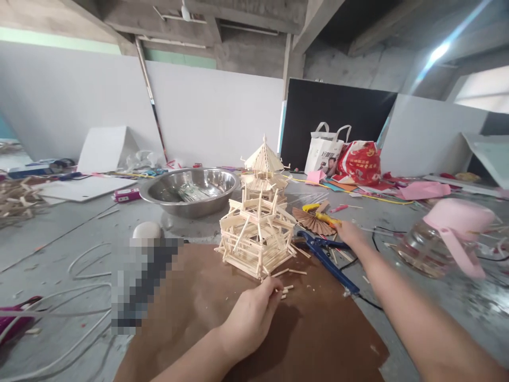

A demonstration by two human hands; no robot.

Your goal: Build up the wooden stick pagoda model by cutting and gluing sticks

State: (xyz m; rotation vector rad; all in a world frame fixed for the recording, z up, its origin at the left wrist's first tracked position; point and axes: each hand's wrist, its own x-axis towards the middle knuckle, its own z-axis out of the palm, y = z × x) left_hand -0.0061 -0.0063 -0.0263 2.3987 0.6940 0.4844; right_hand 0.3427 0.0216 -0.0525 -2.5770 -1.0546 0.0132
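Note:
A tiered pagoda model [258,212] built of thin wooden sticks stands on a brown board [310,329]. My left hand [250,315] rests on the board just in front of the model's base, fingers curled together and pinching small stick pieces [286,289]. My right hand [348,233] reaches out to the right of the model, over blue-handled cutters [324,254] and beside a yellow-handled tool [318,212]. Its fingers are hidden behind the hand. A small brown paper fan [312,220] lies next to it.
A steel bowl [191,191] sits behind the model. A clear jug with a pink lid [445,239] stands at right. Shopping bags [345,159], coloured paper, a white stone [147,231], white cords [79,270] and a stick pile [16,196] lie around.

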